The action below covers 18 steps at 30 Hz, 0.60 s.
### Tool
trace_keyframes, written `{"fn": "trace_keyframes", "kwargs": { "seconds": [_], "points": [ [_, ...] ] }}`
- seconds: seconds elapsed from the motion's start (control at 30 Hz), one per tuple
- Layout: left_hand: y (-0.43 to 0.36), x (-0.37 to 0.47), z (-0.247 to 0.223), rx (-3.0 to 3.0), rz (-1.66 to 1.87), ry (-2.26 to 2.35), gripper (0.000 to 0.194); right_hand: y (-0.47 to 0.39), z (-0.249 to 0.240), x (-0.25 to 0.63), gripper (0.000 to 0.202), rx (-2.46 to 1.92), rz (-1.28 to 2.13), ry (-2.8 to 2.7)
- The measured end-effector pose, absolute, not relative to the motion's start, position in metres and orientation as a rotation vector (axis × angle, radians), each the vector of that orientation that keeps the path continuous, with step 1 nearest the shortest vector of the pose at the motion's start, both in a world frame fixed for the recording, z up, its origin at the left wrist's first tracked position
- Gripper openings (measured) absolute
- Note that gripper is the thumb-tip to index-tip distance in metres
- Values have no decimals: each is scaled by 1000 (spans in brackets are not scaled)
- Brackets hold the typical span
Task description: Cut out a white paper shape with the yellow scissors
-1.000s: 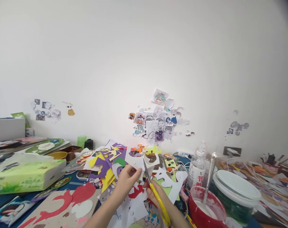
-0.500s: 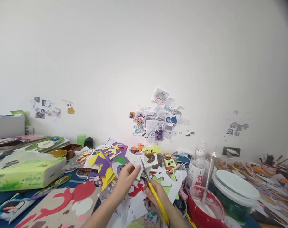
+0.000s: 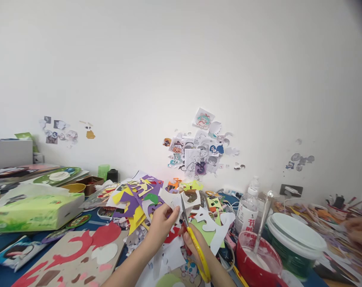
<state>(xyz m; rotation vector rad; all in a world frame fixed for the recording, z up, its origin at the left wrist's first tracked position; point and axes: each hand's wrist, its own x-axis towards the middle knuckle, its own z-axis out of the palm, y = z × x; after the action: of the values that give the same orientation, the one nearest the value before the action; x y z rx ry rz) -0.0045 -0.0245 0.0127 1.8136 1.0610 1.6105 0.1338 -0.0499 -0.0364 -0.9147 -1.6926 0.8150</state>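
Scissors with yellow handles are in my right hand, blades pointing up and away from me. The blades look closed or nearly so, beside a white paper piece. My left hand is closed, thumb against the fingers, pinching the near edge of that paper. The paper has curved cut edges, and part of it is hidden by the fingers. Under and behind both hands lies a heap of paper scraps, with purple paper and yellow paper to the left and white offcuts to the right.
At right stand a red bowl holding a spoon, a lidded tub and a plastic bottle. Another person's hand is at the right edge. Left are a tissue pack and a board with red paper shapes.
The scissors' blades have shifted slightly right, away from my left thumb. Another person's hand shows more fully at the right edge. The view has moved a little.
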Motion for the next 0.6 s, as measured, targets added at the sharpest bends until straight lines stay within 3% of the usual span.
{"fn": "trace_keyframes", "kwargs": {
  "seconds": [0.6],
  "points": [
    [-23,-9,19,1684,1426,1062,39,-53,-36,134,41,-953,844,-1711]
  ]
}}
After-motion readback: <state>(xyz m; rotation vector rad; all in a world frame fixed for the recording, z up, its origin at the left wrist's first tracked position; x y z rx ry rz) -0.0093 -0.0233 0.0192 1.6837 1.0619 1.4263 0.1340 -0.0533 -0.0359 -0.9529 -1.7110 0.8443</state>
